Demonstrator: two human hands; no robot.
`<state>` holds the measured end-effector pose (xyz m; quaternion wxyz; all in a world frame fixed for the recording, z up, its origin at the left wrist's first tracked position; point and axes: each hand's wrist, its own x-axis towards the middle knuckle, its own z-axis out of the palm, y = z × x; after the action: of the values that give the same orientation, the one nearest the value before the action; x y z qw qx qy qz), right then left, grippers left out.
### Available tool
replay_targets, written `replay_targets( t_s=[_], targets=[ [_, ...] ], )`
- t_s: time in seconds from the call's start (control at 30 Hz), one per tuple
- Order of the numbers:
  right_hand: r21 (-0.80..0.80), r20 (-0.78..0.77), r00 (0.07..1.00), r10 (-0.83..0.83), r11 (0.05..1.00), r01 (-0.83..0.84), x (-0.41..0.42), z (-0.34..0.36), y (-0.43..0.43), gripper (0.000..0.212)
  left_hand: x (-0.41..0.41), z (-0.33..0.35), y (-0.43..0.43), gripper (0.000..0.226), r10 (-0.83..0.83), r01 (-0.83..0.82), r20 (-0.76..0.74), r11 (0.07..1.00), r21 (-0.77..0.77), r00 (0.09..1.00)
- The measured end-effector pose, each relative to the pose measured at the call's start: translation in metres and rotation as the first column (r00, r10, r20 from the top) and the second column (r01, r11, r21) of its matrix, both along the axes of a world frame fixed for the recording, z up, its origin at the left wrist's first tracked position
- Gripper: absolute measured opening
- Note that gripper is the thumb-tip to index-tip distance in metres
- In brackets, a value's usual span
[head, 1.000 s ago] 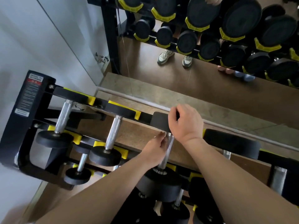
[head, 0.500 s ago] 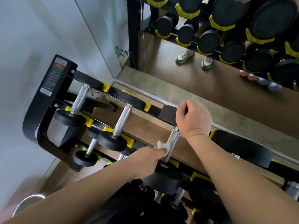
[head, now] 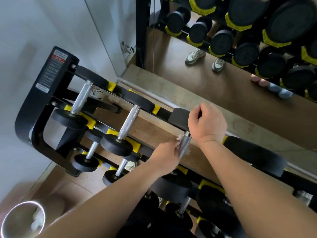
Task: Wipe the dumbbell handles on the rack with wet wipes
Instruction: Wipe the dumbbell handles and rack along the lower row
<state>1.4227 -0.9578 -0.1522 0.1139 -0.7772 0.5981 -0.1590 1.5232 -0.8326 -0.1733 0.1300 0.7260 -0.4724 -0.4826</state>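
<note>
The left hand (head: pixel 164 156) curls around the chrome handle (head: pixel 185 143) of the third dumbbell from the left end of the black rack (head: pixel 32 107), on its top tier. It pinches a white wet wipe (head: pixel 180 137) against the metal, and scraps of wipe show on both sides of the bar. The right hand (head: pixel 207 124) grips the far head (head: pixel 177 117) of the same dumbbell, fingers curled over its back edge. The second dumbbell (head: pixel 129 121) and first dumbbell (head: pixel 81 98) lie untouched further left on that tier. A mirror (head: pixel 188 93) stands behind the rack; a round metal bin (head: pixel 24 202) sits on the floor below its left end
</note>
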Motion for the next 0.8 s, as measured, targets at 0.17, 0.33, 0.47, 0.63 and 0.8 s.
replay_targets(
  t_s=[0.17,0.33,0.47,0.63,0.8],
  targets=[
    [0.016,0.000,1.000,0.006,1.000,-0.006,0.000,0.001,0.000,0.035,0.041,0.022,0.025,0.026,-0.105,0.103,0.021,0.993,0.054,0.994],
    [-0.009,0.008,1.000,-0.018,1.000,0.018,0.000,0.001,0.001,0.033,0.044,0.003,-0.009,0.032,0.112,-0.116,0.158,0.993,0.017,0.981],
    [-0.021,0.009,0.999,-0.032,0.999,0.032,0.000,0.000,0.001,0.033,-0.004,-0.008,-0.012,0.048,-0.008,0.010,-0.106,1.000,0.017,0.994],
    [-0.027,-0.007,0.999,-0.038,0.999,0.038,0.001,-0.002,0.000,0.032,0.016,0.000,0.012,0.038,-0.135,0.129,-0.089,0.989,-0.074,0.987],
    [-0.015,0.001,1.000,-0.024,1.000,0.024,0.001,0.000,0.001,0.032,0.050,0.021,0.041,0.023,-0.238,0.243,-0.082,0.968,0.065,0.968]
  ],
)
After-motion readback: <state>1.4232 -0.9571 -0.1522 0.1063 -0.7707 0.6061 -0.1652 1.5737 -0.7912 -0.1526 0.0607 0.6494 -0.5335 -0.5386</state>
